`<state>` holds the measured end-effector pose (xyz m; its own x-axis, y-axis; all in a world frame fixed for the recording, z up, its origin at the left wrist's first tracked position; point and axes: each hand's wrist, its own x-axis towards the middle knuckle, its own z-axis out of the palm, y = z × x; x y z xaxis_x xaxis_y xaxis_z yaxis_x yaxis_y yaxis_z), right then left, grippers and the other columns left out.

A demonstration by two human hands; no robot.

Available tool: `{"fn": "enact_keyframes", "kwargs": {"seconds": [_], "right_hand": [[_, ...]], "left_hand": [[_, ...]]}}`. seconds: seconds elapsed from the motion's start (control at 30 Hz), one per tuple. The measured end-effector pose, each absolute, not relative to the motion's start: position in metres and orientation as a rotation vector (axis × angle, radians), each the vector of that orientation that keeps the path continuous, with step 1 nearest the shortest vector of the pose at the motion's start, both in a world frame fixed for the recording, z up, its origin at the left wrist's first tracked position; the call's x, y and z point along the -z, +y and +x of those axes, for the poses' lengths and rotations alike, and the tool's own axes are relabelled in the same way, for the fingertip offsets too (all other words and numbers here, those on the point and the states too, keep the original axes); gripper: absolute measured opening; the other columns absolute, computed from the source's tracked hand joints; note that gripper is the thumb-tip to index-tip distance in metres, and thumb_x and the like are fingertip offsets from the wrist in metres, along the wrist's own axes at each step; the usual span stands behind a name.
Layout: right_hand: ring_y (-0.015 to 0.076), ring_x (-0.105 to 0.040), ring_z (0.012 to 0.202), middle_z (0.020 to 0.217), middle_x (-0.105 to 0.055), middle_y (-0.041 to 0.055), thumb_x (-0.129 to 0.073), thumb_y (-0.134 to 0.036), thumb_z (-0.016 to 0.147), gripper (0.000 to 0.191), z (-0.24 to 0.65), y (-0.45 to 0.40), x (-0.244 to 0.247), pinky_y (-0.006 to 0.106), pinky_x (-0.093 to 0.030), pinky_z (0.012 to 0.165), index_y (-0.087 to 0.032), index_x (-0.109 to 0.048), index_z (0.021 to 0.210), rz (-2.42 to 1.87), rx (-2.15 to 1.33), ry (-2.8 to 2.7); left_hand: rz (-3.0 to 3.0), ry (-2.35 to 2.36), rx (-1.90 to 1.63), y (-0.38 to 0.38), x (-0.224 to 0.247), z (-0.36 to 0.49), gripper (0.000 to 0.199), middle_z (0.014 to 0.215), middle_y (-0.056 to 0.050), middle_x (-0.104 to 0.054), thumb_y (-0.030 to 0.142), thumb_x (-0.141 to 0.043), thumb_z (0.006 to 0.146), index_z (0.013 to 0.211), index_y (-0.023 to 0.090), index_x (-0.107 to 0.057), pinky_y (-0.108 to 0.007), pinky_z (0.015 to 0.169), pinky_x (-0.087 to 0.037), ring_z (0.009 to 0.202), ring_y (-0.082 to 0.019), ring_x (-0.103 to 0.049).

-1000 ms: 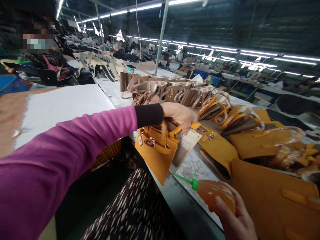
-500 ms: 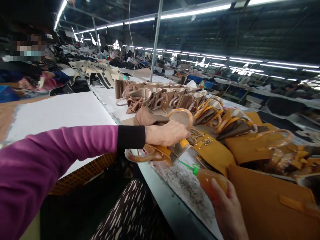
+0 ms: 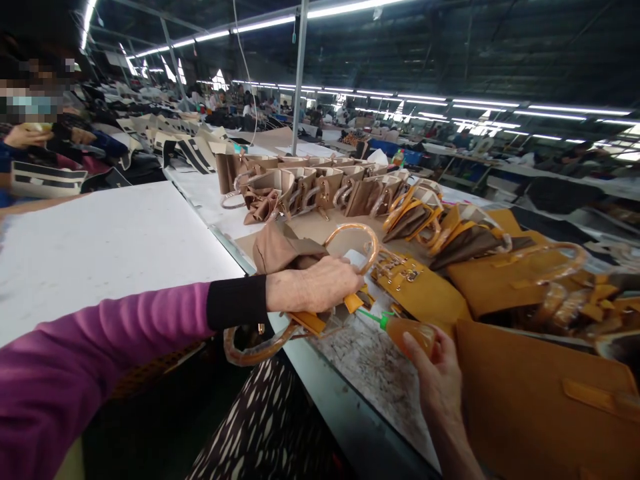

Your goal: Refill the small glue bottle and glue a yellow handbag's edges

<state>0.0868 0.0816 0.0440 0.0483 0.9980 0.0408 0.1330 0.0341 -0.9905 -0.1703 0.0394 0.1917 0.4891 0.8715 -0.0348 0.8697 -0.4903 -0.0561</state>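
Note:
My left hand is closed on a brown and mustard handbag lying at the table's edge. One plastic-wrapped handle loops up behind that hand; the other handle hangs past the edge. A yellow strap end pokes out beside my fingers. Wrapped in my right hand is a squeeze bottle of amber liquid with a green nozzle. The nozzle tip is close to the strap end; whether they touch I cannot tell. Beyond the bottle lies a mustard bag panel with metal fittings.
Rows of brown handbags stand along the back of the table. Mustard bags and a large mustard panel fill the right side. A white table adjoins on the left. A co-worker's hand is at the far left.
The squeeze bottle has moved left, bringing its nozzle close to the strap end. My left hand and the bag have shifted slightly left and down, and the lower handle now hangs further out.

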Motion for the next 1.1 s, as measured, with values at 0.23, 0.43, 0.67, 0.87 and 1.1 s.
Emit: {"fn": "enact_keyframes", "kwargs": {"seconds": [0.23,0.43,0.67,0.87,1.1], "right_hand": [[0.0252,-0.06,0.099,0.107,-0.065,0.0028,-0.082,-0.052,0.065,0.065,0.084,0.09,-0.031,0.04,-0.046,0.094,-0.025,-0.056,0.119,-1.255,-1.095,-1.298],[0.0246,-0.06,0.1,0.109,-0.065,0.0029,-0.082,-0.053,0.066,0.066,0.088,0.087,-0.027,0.04,-0.044,0.096,-0.025,-0.057,0.12,-1.255,-1.152,-1.297],[0.0251,-0.061,0.096,0.104,-0.067,0.0018,-0.083,-0.054,0.063,0.064,0.088,0.081,-0.032,0.038,-0.046,0.091,-0.025,-0.059,0.114,-1.278,-1.204,-1.282],[0.0254,-0.063,0.095,0.102,-0.069,0.001,-0.083,-0.054,0.061,0.064,0.088,0.077,-0.034,0.037,-0.048,0.088,-0.025,-0.06,0.114,-1.297,-1.239,-1.278],[0.0261,-0.063,0.093,0.099,-0.07,0.0013,-0.084,-0.056,0.06,0.063,0.091,0.071,-0.041,0.038,-0.048,0.087,-0.024,-0.063,0.111,-1.344,-1.259,-1.28]], "left_hand": [[-2.67,-1.654,-0.105,0.032,-0.198,-0.165,0.019,0.101,-0.01,-0.065,0.005,-0.05,0.086,0.099,0.014,-0.06,-0.035,0.087,-0.046,0.092,-0.022,-0.057],[-2.698,-1.633,-0.045,0.029,-0.192,-0.168,0.017,0.101,-0.01,-0.064,0.005,-0.053,0.085,0.097,0.014,-0.059,-0.037,0.085,-0.046,0.093,-0.024,-0.058],[-2.707,-1.542,0.086,0.026,-0.178,-0.174,0.019,0.098,-0.007,-0.064,0.005,-0.054,0.081,0.096,0.015,-0.058,-0.037,0.082,-0.044,0.09,-0.023,-0.058],[-2.696,-1.603,0.009,0.021,-0.179,-0.172,0.02,0.101,-0.008,-0.064,0.004,-0.055,0.08,0.097,0.015,-0.057,-0.036,0.085,-0.045,0.092,-0.022,-0.057],[-2.671,-1.582,0.072,0.016,-0.171,-0.175,0.018,0.097,-0.007,-0.064,0.004,-0.054,0.081,0.095,0.015,-0.058,-0.038,0.083,-0.045,0.089,-0.023,-0.057]]}}
